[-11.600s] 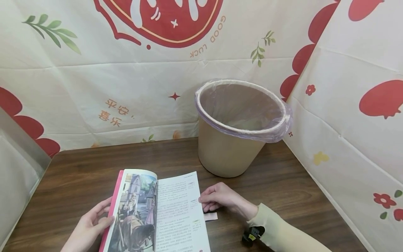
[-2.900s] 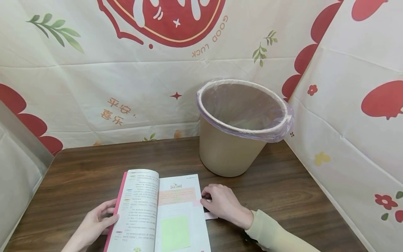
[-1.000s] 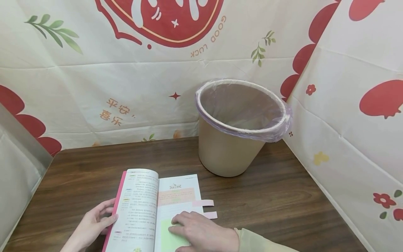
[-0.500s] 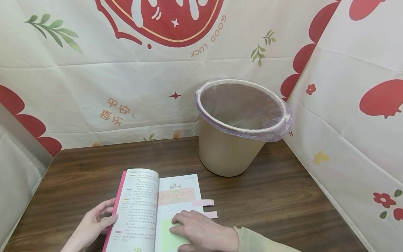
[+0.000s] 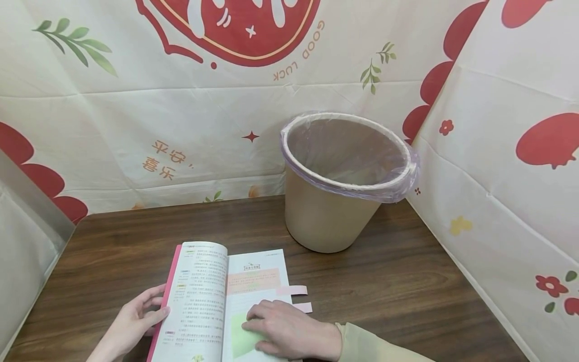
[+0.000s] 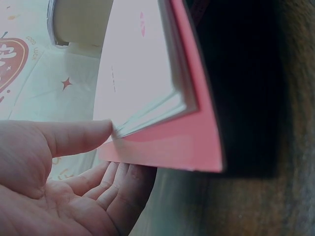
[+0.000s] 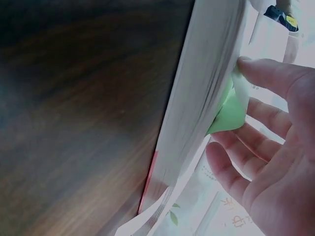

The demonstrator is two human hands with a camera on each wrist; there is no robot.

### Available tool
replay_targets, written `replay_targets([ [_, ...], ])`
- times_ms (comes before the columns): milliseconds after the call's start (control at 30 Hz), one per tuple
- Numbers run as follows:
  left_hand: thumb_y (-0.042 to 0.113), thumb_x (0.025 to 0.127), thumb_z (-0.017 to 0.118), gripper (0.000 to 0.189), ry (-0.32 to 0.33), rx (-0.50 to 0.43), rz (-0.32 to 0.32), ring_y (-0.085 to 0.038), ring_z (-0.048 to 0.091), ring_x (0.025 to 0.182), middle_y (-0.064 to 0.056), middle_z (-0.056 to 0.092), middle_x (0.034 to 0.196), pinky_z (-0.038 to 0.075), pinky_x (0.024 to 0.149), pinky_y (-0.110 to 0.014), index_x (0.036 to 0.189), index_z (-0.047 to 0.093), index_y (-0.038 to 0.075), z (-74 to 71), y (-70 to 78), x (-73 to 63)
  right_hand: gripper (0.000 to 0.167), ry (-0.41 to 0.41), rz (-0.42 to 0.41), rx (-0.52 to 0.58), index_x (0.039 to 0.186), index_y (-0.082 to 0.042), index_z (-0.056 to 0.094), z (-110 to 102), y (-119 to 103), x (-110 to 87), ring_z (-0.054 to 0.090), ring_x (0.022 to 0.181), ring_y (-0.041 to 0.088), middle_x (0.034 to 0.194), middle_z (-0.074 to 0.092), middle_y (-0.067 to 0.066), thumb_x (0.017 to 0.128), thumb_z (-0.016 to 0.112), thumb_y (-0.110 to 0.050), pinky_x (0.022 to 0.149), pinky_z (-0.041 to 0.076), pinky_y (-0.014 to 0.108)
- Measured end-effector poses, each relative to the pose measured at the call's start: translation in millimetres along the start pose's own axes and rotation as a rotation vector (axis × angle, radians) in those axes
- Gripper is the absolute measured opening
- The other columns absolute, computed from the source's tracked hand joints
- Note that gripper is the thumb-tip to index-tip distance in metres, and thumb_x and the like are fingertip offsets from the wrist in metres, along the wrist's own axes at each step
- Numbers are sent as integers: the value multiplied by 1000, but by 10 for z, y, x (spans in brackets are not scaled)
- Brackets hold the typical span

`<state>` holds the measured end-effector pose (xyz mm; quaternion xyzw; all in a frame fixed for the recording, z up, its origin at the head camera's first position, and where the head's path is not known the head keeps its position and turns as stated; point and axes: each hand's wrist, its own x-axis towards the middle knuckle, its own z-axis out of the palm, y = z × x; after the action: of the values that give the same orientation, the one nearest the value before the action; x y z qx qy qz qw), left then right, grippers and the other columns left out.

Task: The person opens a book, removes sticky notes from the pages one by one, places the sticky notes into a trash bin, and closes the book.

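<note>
- The book (image 5: pixel 199 296) lies open on the wooden table (image 5: pixel 407 281), close to the person, so both hands reach it easily
- The left hand (image 5: pixel 135 317) grips its left edge, thumb over the pages and fingers under the pink cover (image 6: pixel 167 147), probably to stop the leaves swinging over
- That side appears raised from the table, the right half lying lower
- The right hand (image 5: pixel 291 329) pinches the green sticky note (image 5: pixel 239 339) on the right page, thumb and bent fingers about it; the note bows up between them, seemingly from this hold, though how firm it is cannot be told
- An upper pink tab (image 5: pixel 298 290) and a lower pink tab (image 5: pixel 305 307) jut past the page's right edge, presumably to be easily found
- Behind stands a beige bin (image 5: pixel 330 221), its purple liner (image 5: pixel 402 187) folded over the rim, likely to secure it
</note>
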<state>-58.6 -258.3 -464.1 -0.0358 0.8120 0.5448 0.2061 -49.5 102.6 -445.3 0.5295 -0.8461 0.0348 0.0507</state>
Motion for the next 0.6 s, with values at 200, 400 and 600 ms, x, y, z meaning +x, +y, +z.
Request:
replay_targets([
  [200,12,104,64,68,11,-7,-13,-7,72,87,-14,71,124,62,75,-32,158,29,-10,6,5,-5,43,57,39,18,134,-19,66,-17,-2,13,67,96,3,111,72,-11,93,76,-29,86,52,17],
  [400,13,102,66,69,17,-16,-16,-8,72,87,-14,71,124,62,76,-32,159,31,-8,7,-19,-2,43,112,49,50,132,-20,65,6,-2,20,66,93,4,112,69,-9,91,77,-24,86,52,16],
  [600,13,102,66,69,18,-10,-33,-8,74,88,-17,70,127,62,76,-32,159,31,-7,5,-5,-4,30,173,35,15,117,-24,70,17,1,18,63,89,3,107,68,-10,89,78,-23,82,48,15],
])
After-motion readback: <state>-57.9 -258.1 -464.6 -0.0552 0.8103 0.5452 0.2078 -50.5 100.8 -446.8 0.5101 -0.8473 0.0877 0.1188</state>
